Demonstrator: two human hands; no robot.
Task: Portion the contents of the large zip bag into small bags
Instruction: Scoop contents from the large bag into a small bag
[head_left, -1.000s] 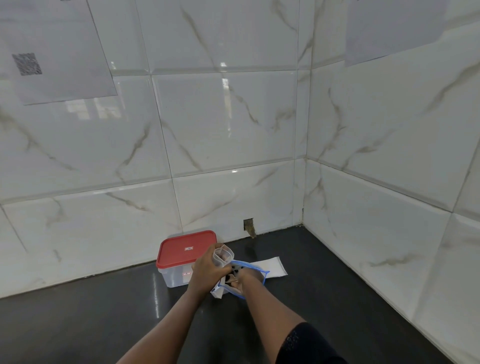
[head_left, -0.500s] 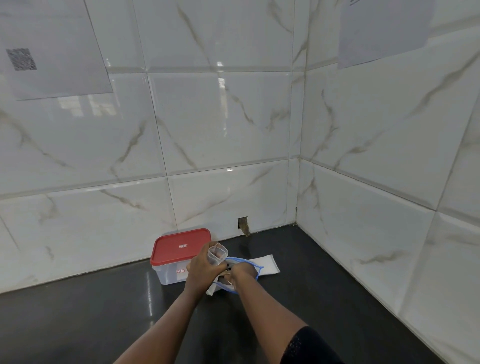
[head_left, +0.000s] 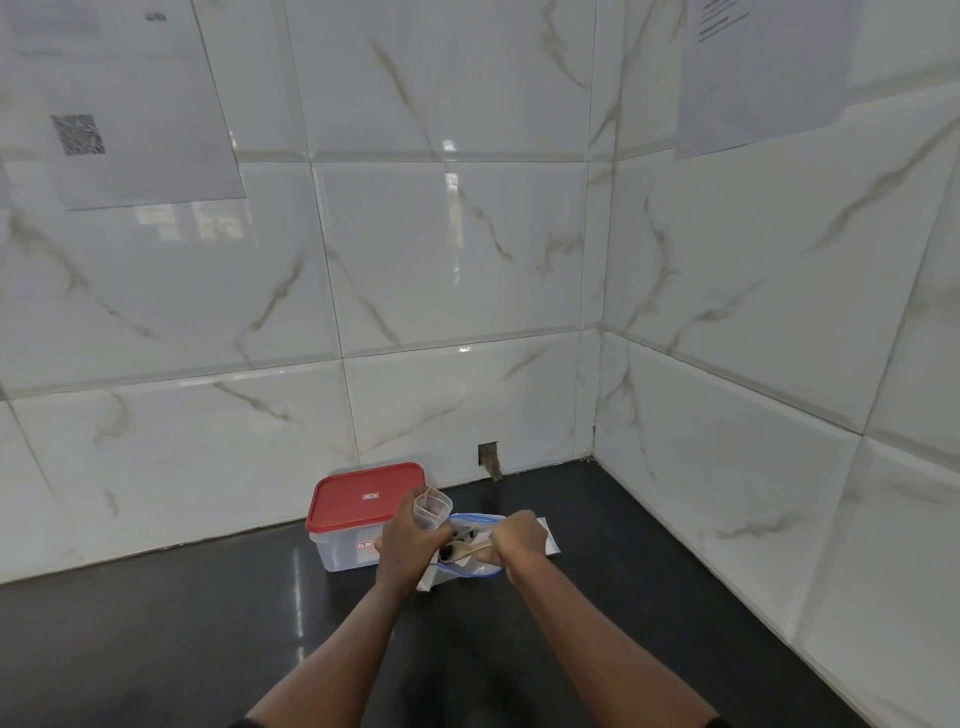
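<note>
My left hand (head_left: 408, 543) grips a small clear zip bag (head_left: 432, 509), holding it upright with its mouth open. My right hand (head_left: 517, 543) holds the handle of a pale wooden spoon (head_left: 464, 550) whose bowl carries dark pieces. The spoon lies over the open mouth of the large blue-rimmed zip bag (head_left: 475, 571), which rests on the dark counter between my hands. The big bag's contents are mostly hidden by my hands.
A clear plastic box with a red lid (head_left: 363, 499) stands just left of my hands against the back wall. A white sheet or flat bag (head_left: 549, 540) lies under and right of the large bag. Tiled walls meet in a corner at the right.
My right hand has come out of the large bag's mouth and moved right, bringing up the spoon with dark pieces. My left hand keeps holding the small bag.
</note>
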